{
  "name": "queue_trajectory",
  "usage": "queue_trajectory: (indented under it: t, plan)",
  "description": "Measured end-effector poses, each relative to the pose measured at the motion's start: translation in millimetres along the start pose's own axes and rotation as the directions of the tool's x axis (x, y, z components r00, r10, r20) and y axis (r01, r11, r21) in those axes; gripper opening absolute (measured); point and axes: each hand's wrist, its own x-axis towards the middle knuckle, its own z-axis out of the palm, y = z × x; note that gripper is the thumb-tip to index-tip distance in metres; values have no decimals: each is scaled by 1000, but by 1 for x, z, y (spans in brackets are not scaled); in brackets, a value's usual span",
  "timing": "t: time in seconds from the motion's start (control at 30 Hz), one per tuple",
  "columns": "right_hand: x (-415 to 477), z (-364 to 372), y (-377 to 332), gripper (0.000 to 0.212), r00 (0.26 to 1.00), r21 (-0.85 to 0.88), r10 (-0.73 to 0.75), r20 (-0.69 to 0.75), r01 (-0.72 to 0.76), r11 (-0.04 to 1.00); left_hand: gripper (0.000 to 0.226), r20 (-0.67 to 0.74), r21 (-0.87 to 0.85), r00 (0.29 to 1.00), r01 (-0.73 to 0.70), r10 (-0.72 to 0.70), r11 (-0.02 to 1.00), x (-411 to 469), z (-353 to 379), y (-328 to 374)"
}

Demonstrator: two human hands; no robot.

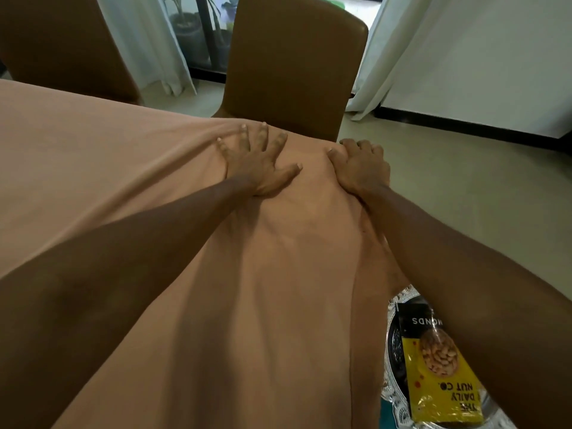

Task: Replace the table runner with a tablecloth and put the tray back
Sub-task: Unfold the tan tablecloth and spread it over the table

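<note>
A plain peach-brown tablecloth (130,168) covers the table and hangs down over its right side. My left hand (258,162) lies flat on the cloth near the far right corner, fingers spread. My right hand (360,167) is curled over that corner, gripping the cloth where it folds down. A silver ornate tray (390,394) sits low at the bottom right, beside the hanging cloth and partly under my right forearm. It holds a yellow and black nut packet (439,376). No table runner is in view.
A brown chair (294,66) stands just beyond the table's far corner, and a second chair (58,41) at the far left. White curtains (411,44) and a glass door with plants outside lie behind. Pale floor spreads to the right.
</note>
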Motion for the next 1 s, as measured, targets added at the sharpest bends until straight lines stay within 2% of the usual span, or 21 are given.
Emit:
queue_trajectory:
  t: [0.1, 0.2, 0.33, 0.37, 0.43, 0.53, 0.63, 0.7, 0.73, 0.77, 0.9, 1.0]
  plan:
    - [12, -6, 3, 70, 996, 32, -20, 87, 17, 999, 83, 2, 17, 998, -57, 56, 998, -32, 1, 5]
    - [8, -16, 7, 67, 989, 9, -13, 150, 12, 1000, 74, -116, 15, 989, -96, 97, 995, -98, 20, 9]
    - [-65, -11, -9, 63, 989, -8, -108, -98, 107, 994, 71, -138, 25, 989, -56, 59, 998, -150, 44, 14]
    - [-91, -6, -14, 63, 984, 11, -142, -102, 144, 989, 71, -144, 35, 988, -50, 54, 998, -153, 47, 14]
    - [-134, 6, -19, 64, 981, -7, -196, -14, 196, 981, 72, -131, 33, 990, -47, 51, 998, -153, 44, 13]
    - [-155, 10, -13, 66, 984, -30, -167, 55, 169, 985, 72, -92, 15, 995, -22, 24, 1000, -164, 42, 21]
    - [-152, -6, -17, 64, 978, 207, -166, 126, 138, 969, 69, -91, -52, 996, -5, 1, 999, -198, 42, 35]
    - [-172, -18, -19, 57, 983, 522, -156, 99, 82, 849, 65, -112, -64, 994, -27, 20, 998, -238, 48, 46]
    - [-191, -23, -19, 53, 987, 629, -143, 77, 63, 775, 64, -121, -67, 992, -37, 28, 997, -260, 54, 51]
    - [-210, -24, -20, 49, 990, 665, -136, 44, 72, 743, 63, -116, -74, 993, -36, 27, 997, -277, 60, 52]
    - [-340, -4, 1, 40, 986, 521, -151, -73, 166, 837, 60, -117, -50, 991, -76, 69, 996, -368, 81, 67]
    - [-446, 22, 20, 41, 979, 418, -192, -67, 202, 886, 58, -127, -59, 991, -59, 52, 997, -439, 95, 76]
